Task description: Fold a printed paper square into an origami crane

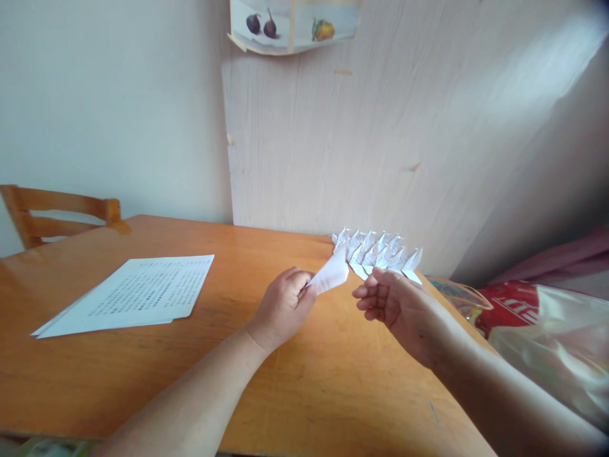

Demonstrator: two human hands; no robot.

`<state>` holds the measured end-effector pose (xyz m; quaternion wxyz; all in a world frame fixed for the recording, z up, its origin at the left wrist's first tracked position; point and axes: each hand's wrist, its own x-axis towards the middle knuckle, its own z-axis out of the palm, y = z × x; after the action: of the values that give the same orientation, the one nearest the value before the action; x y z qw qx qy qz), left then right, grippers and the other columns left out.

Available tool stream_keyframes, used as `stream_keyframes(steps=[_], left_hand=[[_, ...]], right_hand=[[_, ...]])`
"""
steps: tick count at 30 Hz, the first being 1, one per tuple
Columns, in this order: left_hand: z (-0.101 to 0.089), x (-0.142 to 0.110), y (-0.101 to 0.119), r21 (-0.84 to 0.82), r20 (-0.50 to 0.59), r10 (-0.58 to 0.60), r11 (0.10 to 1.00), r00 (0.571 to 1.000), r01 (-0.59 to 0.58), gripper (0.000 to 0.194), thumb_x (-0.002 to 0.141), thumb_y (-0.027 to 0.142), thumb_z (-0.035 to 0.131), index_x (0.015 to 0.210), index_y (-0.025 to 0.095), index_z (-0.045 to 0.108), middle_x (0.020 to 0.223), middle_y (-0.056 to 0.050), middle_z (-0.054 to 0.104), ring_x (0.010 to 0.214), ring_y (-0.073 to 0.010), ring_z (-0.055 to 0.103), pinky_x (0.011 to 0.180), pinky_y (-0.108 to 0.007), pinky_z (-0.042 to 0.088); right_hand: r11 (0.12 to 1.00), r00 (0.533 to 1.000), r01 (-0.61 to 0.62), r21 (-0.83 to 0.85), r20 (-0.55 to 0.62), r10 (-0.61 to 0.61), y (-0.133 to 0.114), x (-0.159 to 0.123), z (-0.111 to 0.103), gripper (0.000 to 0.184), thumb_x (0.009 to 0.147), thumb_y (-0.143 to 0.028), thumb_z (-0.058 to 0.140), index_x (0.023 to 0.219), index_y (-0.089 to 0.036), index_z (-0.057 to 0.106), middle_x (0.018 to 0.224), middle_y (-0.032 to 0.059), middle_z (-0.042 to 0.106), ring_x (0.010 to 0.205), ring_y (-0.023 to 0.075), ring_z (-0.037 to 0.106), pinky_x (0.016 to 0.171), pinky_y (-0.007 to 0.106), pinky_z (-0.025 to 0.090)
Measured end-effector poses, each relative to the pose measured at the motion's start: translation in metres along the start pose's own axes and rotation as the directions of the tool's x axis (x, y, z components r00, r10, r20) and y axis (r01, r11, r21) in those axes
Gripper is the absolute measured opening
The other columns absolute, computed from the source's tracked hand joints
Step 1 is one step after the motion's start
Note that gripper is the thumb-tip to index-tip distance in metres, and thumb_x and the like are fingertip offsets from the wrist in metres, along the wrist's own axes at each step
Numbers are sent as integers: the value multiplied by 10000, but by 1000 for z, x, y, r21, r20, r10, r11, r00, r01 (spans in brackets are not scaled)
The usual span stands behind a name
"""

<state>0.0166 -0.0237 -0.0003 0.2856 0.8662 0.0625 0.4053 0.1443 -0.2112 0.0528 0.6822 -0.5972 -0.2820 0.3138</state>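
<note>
My left hand (288, 301) pinches one end of a folded piece of white paper (332, 271) above the table. The paper's free end widens and points up and to the right. Just right of it is my right hand (392, 304), with its fingers loosely curled and apart, holding nothing. Behind both hands, several folded paper pieces (380, 249) stand in rows near the table's far right corner. Their pointed tips face up. My right hand covers part of the nearest ones.
A stack of printed sheets (147, 289) lies at the left of the wooden table (190, 374). A wooden chair (66, 212) stands beyond the left edge. Red and white plastic bags (518, 311) sit beyond the right edge. The wall (295, 158) rises behind, with a fruit picture (304, 28) on it.
</note>
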Motion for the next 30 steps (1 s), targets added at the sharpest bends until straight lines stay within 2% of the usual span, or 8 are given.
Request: stream_keyframes(steps=[5,8,10,13,16,20,25,30], left_hand=[[2,2,0,-546,83,-325,776,942,316,182,920,354,611,952,175,599,899,-36,685,827,-177,632,741,-293,485],[5,3,1,-706,162,-381,600,910,377,227,889,329,651,1023,166,568,981,-58,698,900,-187,651,813,-317,501],[7,2,2,-718,216,-410,549,886,429,284,869,298,664,1082,161,536,1000,-71,698,915,-195,661,833,-334,506],[9,-2,0,-563,304,-470,613,829,554,425,866,289,646,1231,164,467,936,-59,690,865,-204,669,800,-347,511],[9,-7,-4,-218,336,-507,778,794,589,573,843,315,652,1347,172,418,916,-56,675,841,-225,656,764,-355,503],[8,-9,-14,185,234,-399,913,886,363,534,756,225,690,1265,174,537,1177,-127,617,1099,-284,596,940,-398,462],[5,-8,-20,189,427,-252,964,869,186,247,796,132,587,1014,212,669,1051,-62,648,1002,-227,616,872,-333,488],[2,-8,-18,207,509,-216,970,833,125,231,806,104,560,941,216,710,1015,-48,663,976,-215,607,833,-314,487]], right_hand=[[883,954,212,-418,-108,-280,26,10,-9,323,861,-465,677,1051,-211,619,1040,75,674,1022,232,605,844,348,481],[905,976,158,-395,-76,-204,44,12,-11,518,855,-442,670,1291,-211,515,1207,106,632,1012,230,618,858,370,497],[923,987,112,-368,-69,-147,54,12,-11,612,850,-423,660,1374,-198,439,1056,73,650,880,207,631,777,354,508],[937,995,61,-344,-47,-82,67,9,-14,658,840,-384,638,1413,-180,386,786,-25,565,676,168,581,630,313,477],[924,1000,-12,-382,-31,0,76,8,-20,643,823,-335,620,1407,-175,402,762,-38,537,616,147,539,569,289,438],[871,999,-48,-489,-17,45,78,9,-27,573,812,-293,592,1361,-180,470,808,-13,579,612,139,526,560,279,418],[811,998,-30,-584,34,62,74,4,-32,505,791,-264,567,1290,-187,544,1013,69,666,675,156,578,596,302,465],[704,951,304,-642,249,-183,73,-10,-39,499,768,-147,509,1250,-250,591,1422,97,512,1147,229,600,814,337,543]])
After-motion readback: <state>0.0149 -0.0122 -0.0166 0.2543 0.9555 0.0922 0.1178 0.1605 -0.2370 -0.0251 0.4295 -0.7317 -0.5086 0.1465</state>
